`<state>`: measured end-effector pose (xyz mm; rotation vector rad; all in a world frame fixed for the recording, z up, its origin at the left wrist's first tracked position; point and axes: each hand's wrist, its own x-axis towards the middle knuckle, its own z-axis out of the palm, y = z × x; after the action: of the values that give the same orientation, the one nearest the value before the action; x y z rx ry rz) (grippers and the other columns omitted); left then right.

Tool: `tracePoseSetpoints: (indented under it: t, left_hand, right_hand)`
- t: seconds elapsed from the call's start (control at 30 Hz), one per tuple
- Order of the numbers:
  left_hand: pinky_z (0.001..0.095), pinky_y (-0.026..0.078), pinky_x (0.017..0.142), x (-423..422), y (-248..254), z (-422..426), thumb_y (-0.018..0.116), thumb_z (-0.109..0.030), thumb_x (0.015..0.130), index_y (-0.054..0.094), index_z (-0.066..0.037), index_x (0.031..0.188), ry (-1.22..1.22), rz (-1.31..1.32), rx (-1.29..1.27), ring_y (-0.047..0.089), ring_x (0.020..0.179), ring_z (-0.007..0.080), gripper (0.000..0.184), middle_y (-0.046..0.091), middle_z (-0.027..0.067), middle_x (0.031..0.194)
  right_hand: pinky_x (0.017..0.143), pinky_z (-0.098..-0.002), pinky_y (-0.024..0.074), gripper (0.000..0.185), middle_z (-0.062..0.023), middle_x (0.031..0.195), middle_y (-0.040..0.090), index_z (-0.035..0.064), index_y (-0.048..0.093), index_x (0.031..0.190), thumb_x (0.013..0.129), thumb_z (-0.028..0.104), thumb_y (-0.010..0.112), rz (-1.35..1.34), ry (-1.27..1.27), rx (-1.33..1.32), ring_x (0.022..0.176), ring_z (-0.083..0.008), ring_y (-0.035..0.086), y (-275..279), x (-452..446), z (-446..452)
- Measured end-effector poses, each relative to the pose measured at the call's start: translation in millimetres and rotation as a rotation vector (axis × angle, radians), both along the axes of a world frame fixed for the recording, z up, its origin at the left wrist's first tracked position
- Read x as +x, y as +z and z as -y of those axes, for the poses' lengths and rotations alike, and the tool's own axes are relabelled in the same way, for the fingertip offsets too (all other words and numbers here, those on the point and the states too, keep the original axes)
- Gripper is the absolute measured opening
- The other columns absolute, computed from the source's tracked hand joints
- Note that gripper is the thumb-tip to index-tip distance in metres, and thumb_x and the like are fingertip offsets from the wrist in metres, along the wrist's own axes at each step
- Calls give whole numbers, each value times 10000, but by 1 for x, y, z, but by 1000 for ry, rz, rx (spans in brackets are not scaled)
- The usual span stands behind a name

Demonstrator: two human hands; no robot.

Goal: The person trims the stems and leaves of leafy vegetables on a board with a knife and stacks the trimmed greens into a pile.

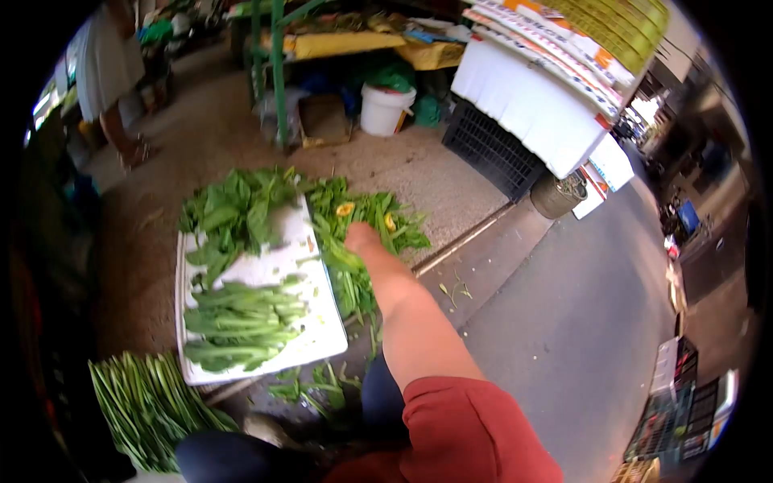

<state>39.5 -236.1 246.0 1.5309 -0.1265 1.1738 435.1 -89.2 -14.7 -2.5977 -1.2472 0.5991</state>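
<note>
My right hand (pixel 362 237) reaches out over a pile of loose leafy greens (pixel 346 278) beside the tray's right edge. Its fingers are hidden, so I cannot tell whether they grip any of the leaves. A white tray (pixel 326 326) lies to the left of the pile. Across the tray's near half lies a row of leafy stalks (pixel 245 318), and a heap of broad green leaves (pixel 241 205) covers its far end. My left hand is out of view.
A large bundle of long green stems (pixel 153 406) lies at the lower left. Ahead are a white bucket (pixel 385 110), a green post (pixel 279 76) and a black crate (pixel 493 149) under white boxes (pixel 523 101). A person (pixel 113 72) stands at the far left.
</note>
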Motion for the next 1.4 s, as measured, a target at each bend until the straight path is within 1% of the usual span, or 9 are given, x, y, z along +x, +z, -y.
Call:
tracePoseSetpoints:
  t: [0.5, 0.57, 0.67, 0.83, 0.97, 1.07, 1.13, 1.27, 1.4]
  left_hand:
    - [418, 358, 971, -19, 2, -5, 420, -247, 898, 479, -1, 1188, 44, 130, -29, 470, 1132, 232, 384, 515, 166, 1166]
    - [416, 360, 969, -28, 13, -9, 419, -242, 899, 479, 0, 1188, 98, 175, -16, 471, 1130, 233, 382, 512, 167, 1169]
    - [414, 364, 965, -45, 35, -10, 416, -236, 899, 478, 2, 1188, 173, 307, 58, 472, 1128, 234, 379, 508, 167, 1174]
    - [411, 371, 960, -64, 61, -18, 413, -224, 900, 476, 5, 1188, 426, 516, 92, 473, 1124, 236, 374, 500, 168, 1182]
    - [298, 458, 766, -17, -20, -131, 486, -182, 874, 548, -17, 1064, 1083, -16, -151, 534, 956, 170, 259, 571, 109, 1027]
    - [252, 452, 718, -16, -114, -171, 607, -164, 819, 582, -35, 1064, 963, -853, -396, 553, 791, 133, 278, 619, 29, 923]
    - [311, 464, 811, -33, -164, -204, 632, -148, 777, 608, -49, 1023, 796, -1224, -177, 590, 912, 220, 266, 609, 139, 1021]
    - [352, 439, 873, -10, -171, -205, 634, -151, 754, 592, -63, 1066, 772, -1230, 165, 534, 1035, 335, 326, 559, 160, 1125]
    - [480, 311, 979, 20, -172, -202, 602, -220, 799, 458, -101, 1235, 858, -1306, 602, 367, 1231, 311, 475, 461, 143, 1261]
  right_hand:
    - [745, -406, 452, 207, -199, 868, 610, 11, 629, 858, 799, 166, 506, 92, 69, 123, 824, -320, 589, 10, -12, -10]
    - [704, -391, 487, 246, -208, 819, 622, -14, 624, 841, 808, 174, 469, 1, 160, 183, 755, -338, 609, 16, -23, -25]
    - [560, -287, 481, 149, -65, 724, 648, 37, 636, 785, 743, 165, 573, -408, 152, 356, 566, -161, 605, 22, -56, -44]
    - [553, -256, 472, 226, -40, 726, 636, 48, 631, 795, 677, 234, 682, -617, 464, 144, 522, -123, 589, 6, -119, -48]
    - [684, -310, 485, 296, -86, 831, 648, 85, 642, 871, 644, 263, 709, -372, 687, 25, 727, -191, 622, -15, -151, -49]
    - [750, -329, 469, 216, -116, 935, 628, 91, 637, 894, 703, 191, 629, -66, 757, -7, 858, -249, 599, -5, -168, -37]
    - [749, -336, 467, 174, -115, 914, 634, 89, 640, 867, 724, 180, 598, -67, 764, 50, 834, -261, 604, -9, -165, -41]
    - [660, -331, 481, 116, -84, 732, 643, 61, 640, 763, 714, 161, 612, -332, 693, 268, 697, -215, 622, 18, -163, -66]
    - [492, -254, 446, 147, -32, 645, 597, 7, 599, 691, 722, 147, 631, -806, 573, 437, 489, -103, 542, 82, -175, -64]
